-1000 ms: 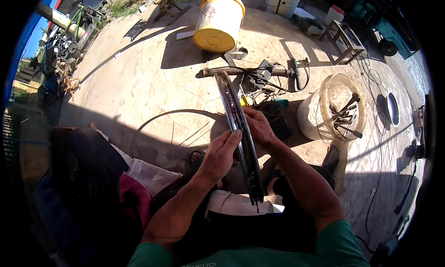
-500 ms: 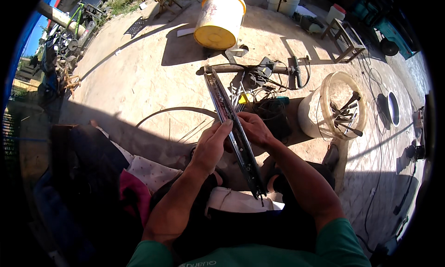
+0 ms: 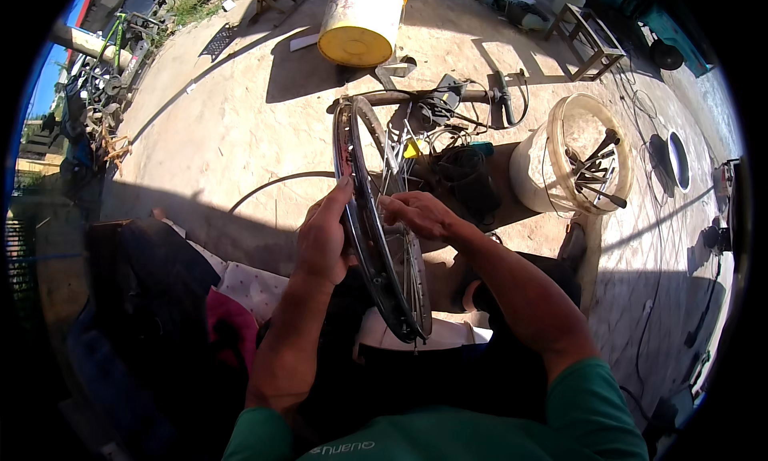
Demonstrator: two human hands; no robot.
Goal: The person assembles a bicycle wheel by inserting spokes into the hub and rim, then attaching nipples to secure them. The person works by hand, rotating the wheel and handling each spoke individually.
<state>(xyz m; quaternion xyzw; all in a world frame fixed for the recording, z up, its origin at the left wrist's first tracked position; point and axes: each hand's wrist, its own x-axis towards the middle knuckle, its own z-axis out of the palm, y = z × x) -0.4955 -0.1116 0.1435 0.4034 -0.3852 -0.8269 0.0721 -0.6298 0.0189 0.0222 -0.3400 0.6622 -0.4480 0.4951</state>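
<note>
Two hands meet at a bicycle wheel rim [image 3: 376, 245] that stands on edge in the middle of the frame, running from upper centre down to your lap. At the far left of the frame you have a tangle of parked bicycles [image 3: 104, 77] beside the sunlit concrete floor [image 3: 232, 117]. Lower left, in shadow, sits a dark bundle with a pink cloth [image 3: 228, 325] next to it. Your left hand [image 3: 324, 237] wraps the rim's left side, fingers curled around the metal with the fingertips up by its outer edge. Just right of it, your right hand [image 3: 420, 213] reaches in among the spokes [image 3: 404, 261], its fingers pressed together as if pinching one; exactly what they grip is too small to tell. Above the rim, at top centre, a yellow-and-white bucket [image 3: 362, 17] lies tipped on its side. Behind the wheel lies a bicycle handlebar with cables [image 3: 448, 101]. To the right stands a white bucket [image 3: 572, 161] holding tools. At upper right there is a small metal stool [image 3: 588, 33].
</note>
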